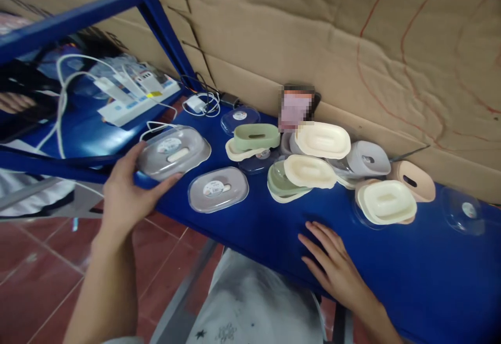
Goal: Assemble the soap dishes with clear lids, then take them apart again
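Glossy clear plastic lid (173, 152), creased cardboard wall (313, 36)

pixelated object (296, 108) against cardboard, clear lid (464, 211) faint, far right

No legible text. Round stickers on the grey lidded box (173, 152), the grey lid (218, 189) and the far clear lid (239, 118) are blurred; print unreadable.

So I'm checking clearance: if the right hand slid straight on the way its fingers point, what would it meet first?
Probably the green dish at the near edge of the pile; the right hand lies flat on the blue shelf, depth unclear.
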`<state>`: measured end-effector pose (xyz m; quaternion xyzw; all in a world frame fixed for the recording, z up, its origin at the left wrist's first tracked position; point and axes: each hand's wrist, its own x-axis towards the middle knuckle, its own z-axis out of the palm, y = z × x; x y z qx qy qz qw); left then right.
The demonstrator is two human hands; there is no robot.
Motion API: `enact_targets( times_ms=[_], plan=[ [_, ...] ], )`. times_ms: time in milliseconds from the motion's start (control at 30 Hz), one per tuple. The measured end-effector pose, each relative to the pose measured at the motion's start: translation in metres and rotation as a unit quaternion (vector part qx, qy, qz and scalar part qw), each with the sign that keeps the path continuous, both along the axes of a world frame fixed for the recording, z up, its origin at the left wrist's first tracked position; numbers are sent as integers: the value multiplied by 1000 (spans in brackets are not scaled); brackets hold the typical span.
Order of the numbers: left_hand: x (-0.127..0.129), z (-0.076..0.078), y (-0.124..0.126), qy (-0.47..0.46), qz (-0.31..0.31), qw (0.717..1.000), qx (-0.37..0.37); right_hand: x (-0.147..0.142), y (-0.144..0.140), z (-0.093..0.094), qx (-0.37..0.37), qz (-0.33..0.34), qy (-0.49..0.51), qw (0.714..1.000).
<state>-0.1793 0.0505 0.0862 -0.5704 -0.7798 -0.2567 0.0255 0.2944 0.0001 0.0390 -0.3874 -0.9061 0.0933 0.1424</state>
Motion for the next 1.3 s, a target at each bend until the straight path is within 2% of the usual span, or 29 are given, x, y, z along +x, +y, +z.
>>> enact_targets(
  times_ms=[67, 200, 267, 333, 400, 467, 533, 667, 733, 800, 900, 967, 1033, 1133, 1200, 1300],
  plan=[
    [-12, -8, 12, 1, -24, 998, -57, -6, -4, -4, 1, 8, -8, 1000],
    [-30, -24, 24, -16, -127, 985, -114, -8, -9, -11, -4, -11, -5, 1000],
    [-38, -21, 25, -15, -172, 976, -135, -8, -11, -13, -7, -21, -4, 1000],
    [-36, -6, 26, 6, -192, 972, -134, -8, -12, -15, -9, -24, -5, 1000],
    [-20, 15, 31, 30, -194, 975, -100, -8, -12, -16, -9, -25, -7, 1000],
    [10, 33, 40, 45, -192, 979, -51, -8, -11, -17, -8, -25, -8, 1000],
    [47, 40, 55, 88, -226, 969, -45, -9, -11, -16, -4, -23, -8, 1000],
    [105, 27, 86, 182, -240, 945, -125, -10, -12, -15, -4, -26, 3, 1000],
    [116, 19, 96, 199, -242, 936, -161, -10, -12, -16, -6, -30, 15, 999],
    [117, 17, 98, 176, -252, 937, -168, -10, -10, -18, -7, -31, 23, 999],
    [109, 27, 86, 89, -277, 949, -119, -9, -9, -21, 0, -24, 35, 999],
    [104, 40, 67, 26, -305, 949, -71, -6, -11, -23, 11, -26, 49, 998],
    [106, 52, 42, -13, -341, 939, -45, -4, -16, -21, 38, -60, 78, 994],
    [123, 59, 4, -43, -418, 905, -74, -4, -26, -15, 82, -109, 131, 982],
    [142, 55, -13, -63, -483, 868, -98, -7, -29, -10, 94, -89, 148, 980],
    [172, 39, -25, -66, -555, 820, -121, -13, -27, -8, 87, -46, 140, 985]
  ],
)
